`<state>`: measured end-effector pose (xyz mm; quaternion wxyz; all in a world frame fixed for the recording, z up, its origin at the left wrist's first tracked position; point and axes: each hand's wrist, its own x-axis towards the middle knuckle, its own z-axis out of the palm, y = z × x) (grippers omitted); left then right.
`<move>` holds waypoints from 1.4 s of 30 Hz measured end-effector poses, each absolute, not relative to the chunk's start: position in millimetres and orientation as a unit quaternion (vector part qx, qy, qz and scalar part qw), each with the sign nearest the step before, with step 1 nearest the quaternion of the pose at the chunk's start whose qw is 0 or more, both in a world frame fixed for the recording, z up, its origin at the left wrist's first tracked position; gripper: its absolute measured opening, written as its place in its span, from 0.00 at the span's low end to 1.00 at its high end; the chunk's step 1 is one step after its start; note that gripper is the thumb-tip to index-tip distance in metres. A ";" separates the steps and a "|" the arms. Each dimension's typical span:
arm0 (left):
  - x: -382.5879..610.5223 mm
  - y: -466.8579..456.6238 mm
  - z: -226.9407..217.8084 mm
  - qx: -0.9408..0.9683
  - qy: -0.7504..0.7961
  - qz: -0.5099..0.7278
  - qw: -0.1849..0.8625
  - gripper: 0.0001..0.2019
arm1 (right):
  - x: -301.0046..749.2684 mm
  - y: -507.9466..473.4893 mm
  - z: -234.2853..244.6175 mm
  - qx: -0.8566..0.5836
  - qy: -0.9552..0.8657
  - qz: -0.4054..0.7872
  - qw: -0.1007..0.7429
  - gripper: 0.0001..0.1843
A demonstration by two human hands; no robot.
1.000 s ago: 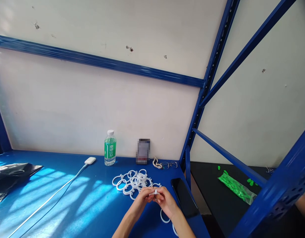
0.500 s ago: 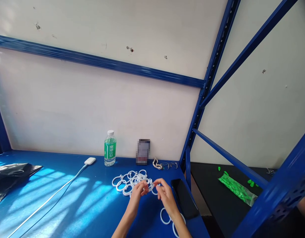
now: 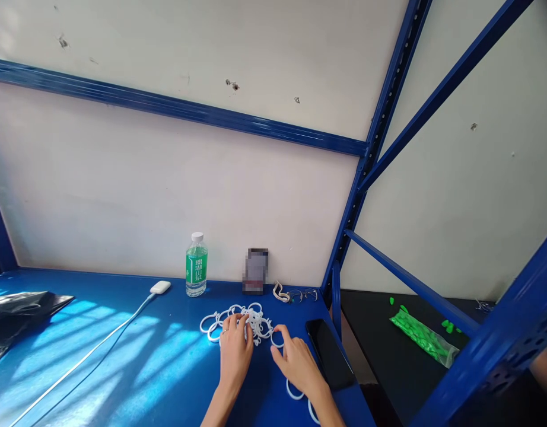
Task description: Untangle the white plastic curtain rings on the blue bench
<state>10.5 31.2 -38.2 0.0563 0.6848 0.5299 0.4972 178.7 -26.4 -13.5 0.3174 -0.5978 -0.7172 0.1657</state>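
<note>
A heap of white plastic rings [image 3: 257,323] with small loops on them lies on the blue table. My left hand [image 3: 236,344] rests palm down over the heap's front, fingers stretched onto the rings and hiding some of them. To its right is my right hand [image 3: 295,357], index finger and thumb apart. A single white ring [image 3: 277,339] lies by that index fingertip, at the heap's right edge; whether the finger touches it I cannot tell. Two more white rings [image 3: 293,392] are partly covered by my right wrist.
A black phone [image 3: 330,354] lies right of my right hand. Behind the heap stand a water bottle [image 3: 196,267] and a small blurred upright object [image 3: 255,273], with glasses [image 3: 304,295] nearby. A white cable [image 3: 99,346] crosses the left side. Blue rack posts [image 3: 349,219] rise at right.
My left hand has moved left onto the heap, and its fingers have stretched out. My right hand has shifted slightly downward, its thumb and index finger now wider apart.
</note>
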 end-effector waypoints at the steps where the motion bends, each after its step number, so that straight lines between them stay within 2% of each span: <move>1: 10.6 31.2 -39.1 0.689 0.530 0.491 0.052 0.15 | 177.8 -26.6 -14.8 -0.598 -0.724 0.163 0.303 0.19; 8: 11.2 28.8 -36.5 0.696 0.524 0.488 0.051 0.13 | 171.8 -27.8 -18.0 -0.533 -0.780 0.207 0.256 0.34; 14: 13.0 21.4 -25.4 0.699 0.495 0.507 0.096 0.11 | 169.5 -28.5 -18.0 -0.472 -0.795 0.262 0.276 0.40; 17: 14.1 18.8 -22.5 0.698 0.478 0.518 0.128 0.11 | 166.8 -28.8 -14.3 -0.455 -0.772 0.302 0.325 0.38; 23: 15.5 16.5 -17.8 0.698 0.442 0.530 0.192 0.10 | 166.9 -25.5 -1.6 -0.377 -0.643 0.409 0.527 0.27; 28: 23.0 9.3 -11.3 0.737 0.370 0.504 0.256 0.12 | 171.6 -23.8 5.2 -0.295 -0.546 0.472 0.626 0.29; 36: 27.3 10.7 -9.0 0.710 0.324 0.498 0.378 0.16 | 168.6 -23.0 3.1 -0.295 -0.504 0.522 0.622 0.27; 42: 25.8 14.1 -10.3 0.633 0.245 0.455 0.576 0.17 | 166.0 -24.0 5.0 -0.305 -0.467 0.575 0.599 0.21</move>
